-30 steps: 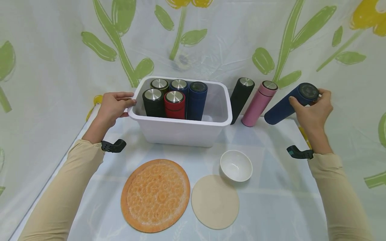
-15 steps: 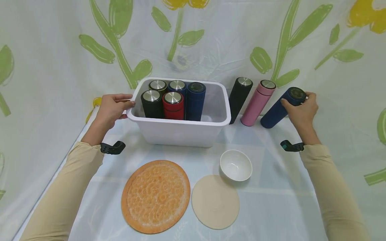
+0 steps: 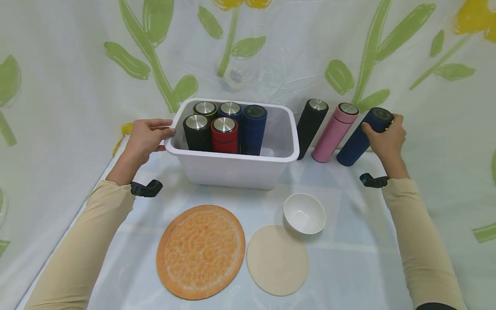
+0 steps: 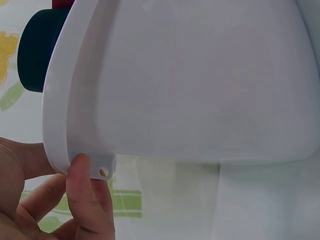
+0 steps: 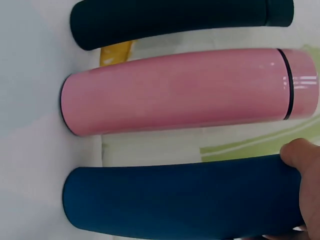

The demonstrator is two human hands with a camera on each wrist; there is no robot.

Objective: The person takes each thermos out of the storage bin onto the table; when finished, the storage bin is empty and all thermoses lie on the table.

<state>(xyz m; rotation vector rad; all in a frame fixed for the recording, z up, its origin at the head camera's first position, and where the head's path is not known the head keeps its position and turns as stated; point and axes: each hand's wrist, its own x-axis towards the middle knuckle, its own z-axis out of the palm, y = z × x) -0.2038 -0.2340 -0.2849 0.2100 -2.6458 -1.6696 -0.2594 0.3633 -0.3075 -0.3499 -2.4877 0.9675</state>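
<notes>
My left hand (image 3: 144,138) pinches the left end of the rim of a white plastic bin (image 3: 232,170); in the left wrist view its thumb (image 4: 80,175) lies on the rim's underside. Several thermos flasks stand in the bin's left and middle part, among them a red one (image 3: 225,140) and a dark blue one (image 3: 253,133). At the right, my right hand (image 3: 388,140) grips another blue thermos flask (image 3: 354,144) round its upper end. Its base is at the table top, next to a pink flask (image 3: 331,135) and a black flask (image 3: 310,125). Most right-hand fingers are hidden behind the flask.
In front of the bin, a white bowl (image 3: 305,214) stands by a pale round board (image 3: 277,260). A round, orange-brown, bread-like mat (image 3: 200,252) lies left of it. A flower-print curtain (image 3: 286,51) hangs behind the table.
My right hand has brought the blue flask left and down, from tilted in the air to standing by the pink flask. The left hand has stayed on the bin rim.
</notes>
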